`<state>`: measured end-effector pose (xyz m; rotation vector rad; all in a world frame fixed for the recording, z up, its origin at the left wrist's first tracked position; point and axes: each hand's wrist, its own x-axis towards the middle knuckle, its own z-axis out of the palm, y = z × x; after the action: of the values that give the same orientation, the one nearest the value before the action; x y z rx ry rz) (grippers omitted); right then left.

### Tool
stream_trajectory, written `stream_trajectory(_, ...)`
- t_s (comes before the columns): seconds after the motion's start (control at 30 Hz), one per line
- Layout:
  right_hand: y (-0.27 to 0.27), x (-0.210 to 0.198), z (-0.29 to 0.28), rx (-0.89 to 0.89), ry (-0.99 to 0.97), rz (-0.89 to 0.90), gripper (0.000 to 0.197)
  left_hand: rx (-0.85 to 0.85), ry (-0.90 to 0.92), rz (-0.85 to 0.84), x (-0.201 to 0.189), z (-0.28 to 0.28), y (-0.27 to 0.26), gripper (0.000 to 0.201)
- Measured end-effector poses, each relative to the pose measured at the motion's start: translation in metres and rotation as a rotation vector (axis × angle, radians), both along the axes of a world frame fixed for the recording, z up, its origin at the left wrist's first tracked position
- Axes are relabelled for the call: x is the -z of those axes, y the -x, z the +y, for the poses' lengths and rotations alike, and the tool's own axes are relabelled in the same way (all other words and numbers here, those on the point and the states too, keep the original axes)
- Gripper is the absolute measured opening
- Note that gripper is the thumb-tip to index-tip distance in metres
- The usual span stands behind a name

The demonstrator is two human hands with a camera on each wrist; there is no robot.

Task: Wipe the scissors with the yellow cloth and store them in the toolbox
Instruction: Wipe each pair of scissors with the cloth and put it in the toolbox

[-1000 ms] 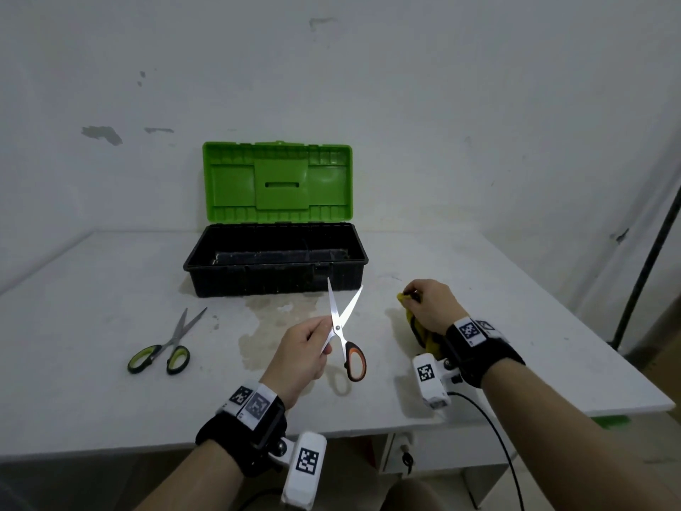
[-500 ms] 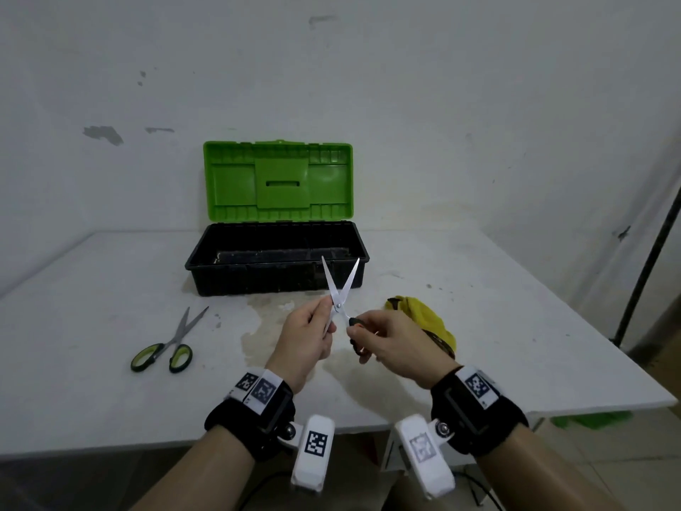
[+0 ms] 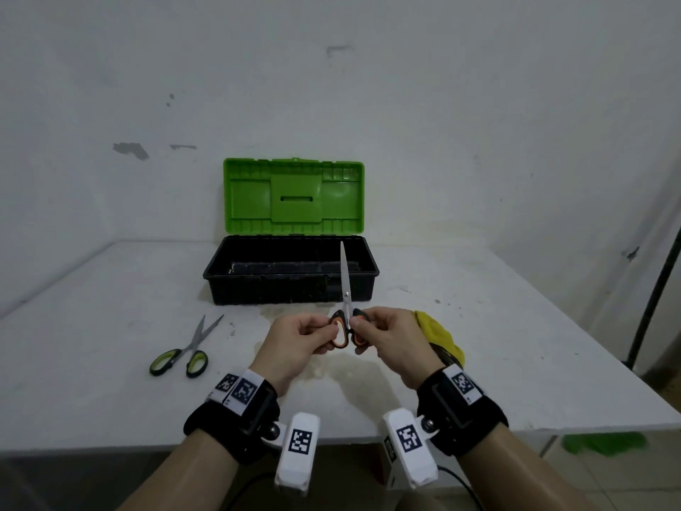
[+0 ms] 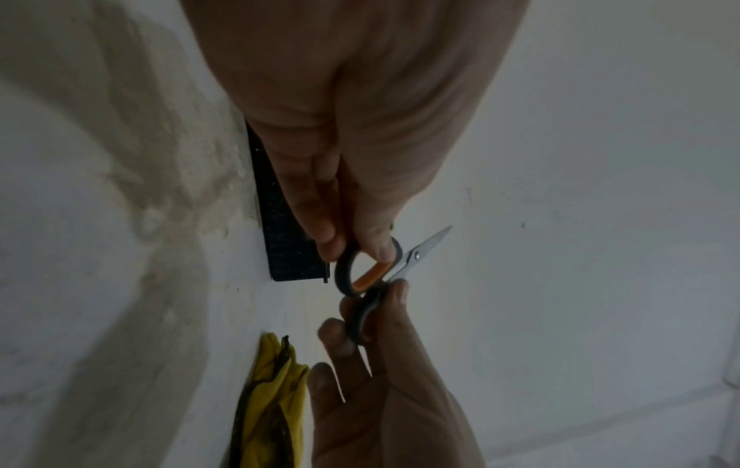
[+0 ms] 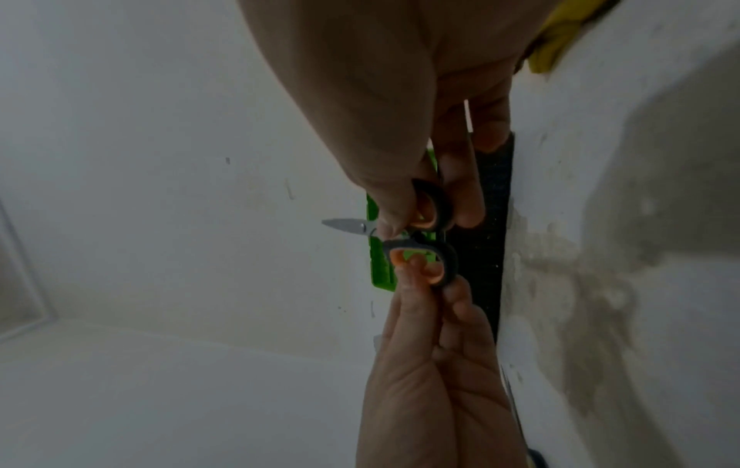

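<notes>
Orange-and-black scissors stand upright above the table in front of the toolbox, blades together and tips up. My left hand pinches the left handle loop. My right hand pinches the right handle loop. The yellow cloth lies crumpled on the table just behind my right wrist, held by neither hand; it also shows in the left wrist view as the yellow cloth. The toolbox is black with its green lid standing open against the wall.
A second pair of scissors with green-and-black handles lies on the white table to the left, blades parted. A stained patch marks the table under my hands. The table's front edge runs just below my wrists.
My right hand left the cloth on the table and came over to take the second handle loop. The blades went from spread wide to closed, and the scissors rose slightly toward the toolbox.
</notes>
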<state>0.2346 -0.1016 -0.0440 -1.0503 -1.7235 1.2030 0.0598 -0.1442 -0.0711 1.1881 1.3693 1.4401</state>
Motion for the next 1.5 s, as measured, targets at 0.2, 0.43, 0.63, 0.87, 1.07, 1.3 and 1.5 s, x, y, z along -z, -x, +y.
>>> stream_trajectory(0.2, 0.016, 0.006, -0.002, 0.115, -0.094, -0.042, 0.023, -0.015, 0.023, -0.053, -0.001, -0.002, 0.009, 0.009)
stream_trajectory(0.43, 0.043, -0.005, 0.015, 0.262, -0.444, -0.278, 0.03, -0.031, -0.004, -0.06, -0.021, 0.02, 0.023, 0.012)
stream_trajectory(0.63, 0.075, -0.027, 0.054, 0.22, -0.497, -0.408, 0.046, -0.04, -0.01, -0.026, -0.039, 0.058, 0.053, 0.005)
stream_trajectory(0.87, 0.13, -0.052, 0.127, 0.273, -0.315, -0.58, 0.048, -0.239, -0.069, 0.336, -0.056, 0.111, 0.151, 0.021)
stream_trajectory(1.07, 0.183, -0.036, 0.189, 0.179, -0.123, -0.841, 0.046, -0.392, 0.194, 0.654, -0.033, 0.131, 0.238, 0.037)
stream_trajectory(1.3, 0.222, -0.008, 0.212, 0.097, -0.089, -1.03, 0.048, -0.442, 0.225, 0.595, -0.006, 0.137, 0.254, 0.032)
stream_trajectory(1.5, 0.236, 0.001, 0.22, 0.064, -0.071, -1.091, 0.043, -0.451, 0.198, 0.554, -0.002, 0.136, 0.259, 0.034)
